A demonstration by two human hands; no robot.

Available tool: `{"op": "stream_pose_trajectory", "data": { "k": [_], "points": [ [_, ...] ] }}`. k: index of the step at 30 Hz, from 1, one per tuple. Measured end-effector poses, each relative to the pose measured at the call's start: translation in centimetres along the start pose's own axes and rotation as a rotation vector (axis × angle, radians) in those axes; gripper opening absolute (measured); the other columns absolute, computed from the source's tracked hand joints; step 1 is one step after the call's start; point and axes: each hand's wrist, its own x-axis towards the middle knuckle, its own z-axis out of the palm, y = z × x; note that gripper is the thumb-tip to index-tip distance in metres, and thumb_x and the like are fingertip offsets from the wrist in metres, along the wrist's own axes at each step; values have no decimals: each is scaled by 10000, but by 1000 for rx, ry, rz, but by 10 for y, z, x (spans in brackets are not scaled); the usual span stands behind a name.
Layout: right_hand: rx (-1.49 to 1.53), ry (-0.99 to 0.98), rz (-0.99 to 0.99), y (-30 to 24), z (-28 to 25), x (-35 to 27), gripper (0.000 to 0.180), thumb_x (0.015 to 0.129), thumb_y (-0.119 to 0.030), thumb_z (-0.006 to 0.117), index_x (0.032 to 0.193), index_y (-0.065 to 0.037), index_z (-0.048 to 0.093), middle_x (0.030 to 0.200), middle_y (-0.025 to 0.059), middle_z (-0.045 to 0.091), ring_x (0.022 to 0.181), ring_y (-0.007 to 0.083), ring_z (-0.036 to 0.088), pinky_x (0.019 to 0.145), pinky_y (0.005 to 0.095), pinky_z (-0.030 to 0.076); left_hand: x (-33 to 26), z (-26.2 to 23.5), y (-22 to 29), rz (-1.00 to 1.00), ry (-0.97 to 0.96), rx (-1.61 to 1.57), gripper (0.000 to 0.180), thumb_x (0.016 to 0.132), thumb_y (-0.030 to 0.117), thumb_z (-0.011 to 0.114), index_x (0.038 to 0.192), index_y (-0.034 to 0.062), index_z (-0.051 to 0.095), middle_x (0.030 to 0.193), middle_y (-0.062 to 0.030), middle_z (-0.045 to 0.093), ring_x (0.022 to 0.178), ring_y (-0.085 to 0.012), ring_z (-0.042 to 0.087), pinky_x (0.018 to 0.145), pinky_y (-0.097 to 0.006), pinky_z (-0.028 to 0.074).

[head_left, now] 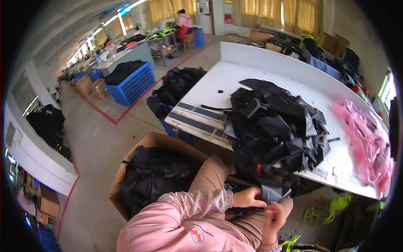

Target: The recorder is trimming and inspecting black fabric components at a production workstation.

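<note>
My left hand (247,197) reaches across my lap, its thumb and fingers closed on the near edge of a black fabric piece (275,191). The piece looks flat and folded, with a greyish sheen. Just below and to the right, my right hand (273,221) is raised with its fingers bent in close to the left fingertips. Whatever its fingers pinch is too small to make out. Beyond both hands, a large heap of black fabric pieces (277,126) lies on the white table (201,90) and hangs over its near edge.
A cardboard box (119,178) of black fabric stands left of my legs. Pink plastic sheeting (363,138) lies on the table's right side. Behind are a blue crate (136,86) and a black fabric bundle (180,84). Neon-green strips (338,206) hang at lower right. A person (184,25) sits far off.
</note>
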Motion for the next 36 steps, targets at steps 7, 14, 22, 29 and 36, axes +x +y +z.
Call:
{"op": "stream_pose_trajectory", "data": {
  "k": [7, 14, 22, 29, 36],
  "points": [
    [437, -118, 271, 3, -6, 41, 529, 938, -351, 585, 1294, 26, 480, 1129, 111, 609, 890, 125, 572, 803, 248, 450, -2, 14, 20, -71, -212, 144, 337, 810, 164, 754, 1047, -10, 588, 924, -72, 647, 803, -140, 583, 737, -302, 488],
    [367, 11, 425, 16, -13, 38, 131, 820, 33, 690, 896, 3, 588, 745, -49, 523, 675, 34, 441, 621, 173, 372, -1, -10, 21, 159, -38, 813, 450, 728, 284, 803, 938, -40, 573, 964, -157, 540, 886, -322, 545, 766, -391, 452],
    [303, 205, 232, 9, -33, 40, 211, 806, -35, 730, 889, -42, 536, 761, -61, 447, 649, 31, 356, 578, 173, 286, -1, -29, 23, 324, 71, 580, 232, 793, 115, 739, 865, 29, 536, 1091, -113, 592, 1011, -294, 570, 874, -375, 457],
    [226, 192, 208, -15, -46, 46, 306, 758, -9, 758, 1008, -12, 581, 923, -22, 551, 724, 39, 448, 605, 169, 346, 4, -26, 57, 418, 259, 474, 162, 824, 20, 700, 914, 22, 565, 885, -85, 660, 829, -182, 645, 768, -289, 491],
    [70, 155, 263, -25, -43, 64, 341, 755, -1, 770, 1063, -2, 623, 969, 10, 618, 769, 71, 515, 697, 212, 447, -5, -36, 31, -34, 331, 54, 120, 953, 129, 585, 1032, 46, 622, 911, 35, 611, 868, -32, 549, 787, -211, 460]
  ]
}}
